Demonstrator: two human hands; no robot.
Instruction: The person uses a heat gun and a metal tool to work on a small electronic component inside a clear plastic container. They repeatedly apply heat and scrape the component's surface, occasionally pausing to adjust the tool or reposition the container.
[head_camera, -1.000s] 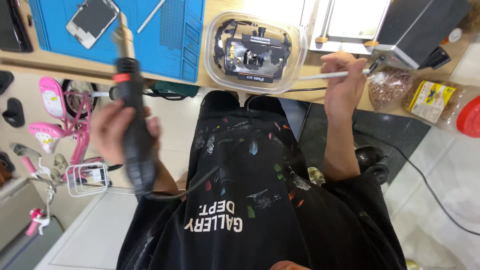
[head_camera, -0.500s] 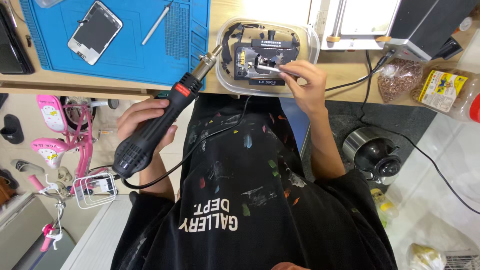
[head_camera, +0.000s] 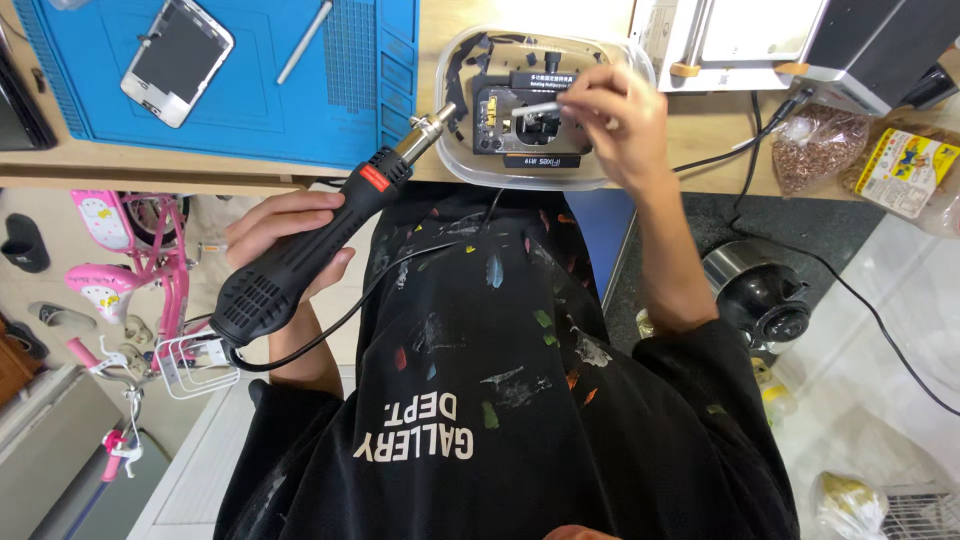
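Wooden bench carried a clear tray with a jig. Left hand gripped a heat gun, nozzle aimed at the jig, while right hand pinched tweezers over it.

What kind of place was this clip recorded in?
Likely a small phone-repair bench, perhaps in a home: a blue work mat carries an opened phone, the left hand holds a hot-air gun, and a pink child's bicycle stands nearby.
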